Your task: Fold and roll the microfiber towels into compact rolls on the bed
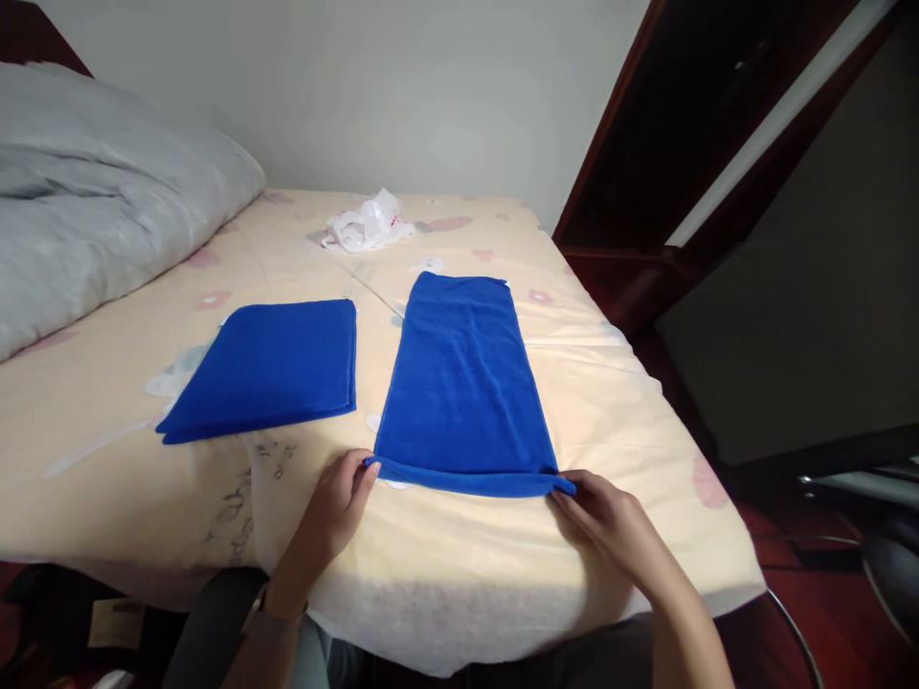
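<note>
- Left hand (336, 507) and right hand (609, 515) pinch opposite near corners of the long blue cloth (463, 383), apparently keeping its edge straight.
- Folded blue cloth (280, 364) lies apart, leaving working room.

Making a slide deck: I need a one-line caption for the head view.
Left hand and right hand pinch the near edge of a long blue cloth beside a folded blue cloth.

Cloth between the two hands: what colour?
The cloth is plain blue, seen best in the head view.
</note>
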`<state>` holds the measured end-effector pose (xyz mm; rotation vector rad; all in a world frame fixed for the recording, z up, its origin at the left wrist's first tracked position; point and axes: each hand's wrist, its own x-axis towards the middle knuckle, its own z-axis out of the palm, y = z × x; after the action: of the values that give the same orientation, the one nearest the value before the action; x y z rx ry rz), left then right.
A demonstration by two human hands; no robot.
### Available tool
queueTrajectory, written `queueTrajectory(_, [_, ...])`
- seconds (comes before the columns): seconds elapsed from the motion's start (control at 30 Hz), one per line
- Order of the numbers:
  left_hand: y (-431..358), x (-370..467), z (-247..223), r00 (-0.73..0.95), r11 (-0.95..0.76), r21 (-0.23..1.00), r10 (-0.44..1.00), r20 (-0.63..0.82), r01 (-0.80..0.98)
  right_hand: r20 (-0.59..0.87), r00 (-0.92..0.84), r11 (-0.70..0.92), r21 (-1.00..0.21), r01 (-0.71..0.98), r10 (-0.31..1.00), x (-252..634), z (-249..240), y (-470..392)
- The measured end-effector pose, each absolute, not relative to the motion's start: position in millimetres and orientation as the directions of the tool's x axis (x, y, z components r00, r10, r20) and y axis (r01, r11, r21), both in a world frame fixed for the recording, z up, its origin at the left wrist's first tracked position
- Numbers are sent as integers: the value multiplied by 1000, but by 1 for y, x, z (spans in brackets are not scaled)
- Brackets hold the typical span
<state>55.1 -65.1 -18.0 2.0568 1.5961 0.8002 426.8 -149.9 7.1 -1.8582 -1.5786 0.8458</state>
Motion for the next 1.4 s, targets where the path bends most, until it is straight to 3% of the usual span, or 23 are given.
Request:
queueTrajectory(0.17, [-63, 53, -19, 212, -297, 675, 955, 207, 675, -133, 162, -203, -795, 572, 978, 428, 5, -149])
queueTrajectory(0.33, [-71, 52, -7, 182, -143, 774, 983, 36, 616, -108, 224, -218, -805, 552, 969, 434, 1, -150])
queueTrajectory(0.47, [-75, 60, -2, 186, -122, 781, 983, 8, 612, -148, 263, -278, -772, 572, 953, 439, 1, -152])
queueTrajectory(0.57, [-77, 66, -4, 195, -189, 706, 978, 73, 683, -196, 299, -343, -728, 593, 934, 440, 1, -152])
queueTrajectory(0.77, [-79, 72, -12, 214, -342, 417, 922, 324, 842, -211, 334, -389, -630, 672, 919, 439, -5, -147])
queueTrajectory(1.1, [-77, 76, -14, 255, -395, 198, 829, 498, 897, -182, 423, -451, -534, 715, 887, 430, -1, -144])
queueTrajectory(1.23, [-77, 73, -8, 340, -513, 141, 726, 598, 847, 17, 410, -335, -547, 767, 912, 432, 3, -147])
queueTrajectory(1.33, [-82, 72, -1, 487, -662, 152, 668, 563, 734, 186, 221, -65, -605, 793, 957, 432, 9, -151])
queueTrajectory(1.4, [-84, 71, 1, 583, -723, 184, 659, 475, 667, 168, 55, 65, -635, 770, 984, 430, 11, -153])
